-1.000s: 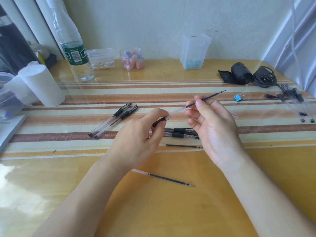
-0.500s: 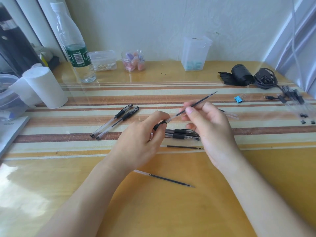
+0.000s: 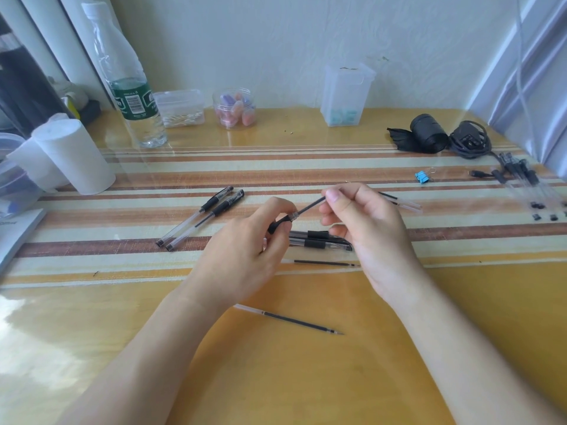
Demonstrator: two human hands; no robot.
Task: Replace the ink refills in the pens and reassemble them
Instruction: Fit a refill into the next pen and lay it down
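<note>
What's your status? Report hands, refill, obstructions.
Left hand pinching pen barrel at the grip. Right hand feeding refill into the barrel's open end, part in. Nothing blocking; spare refill lies near on the table.

Barcode on water bottle [image 3: 132, 96] label, txt too blurred to read

A bottle [image 3: 132, 96], paper roll [image 3: 75, 157], swab box [image 3: 181, 108], candy jar [image 3: 234, 108] and tall clear box [image 3: 346, 95] are ranged along the table's [image 3: 306, 378] far edge, a blue clip [image 3: 422, 177] lying apart.
</note>
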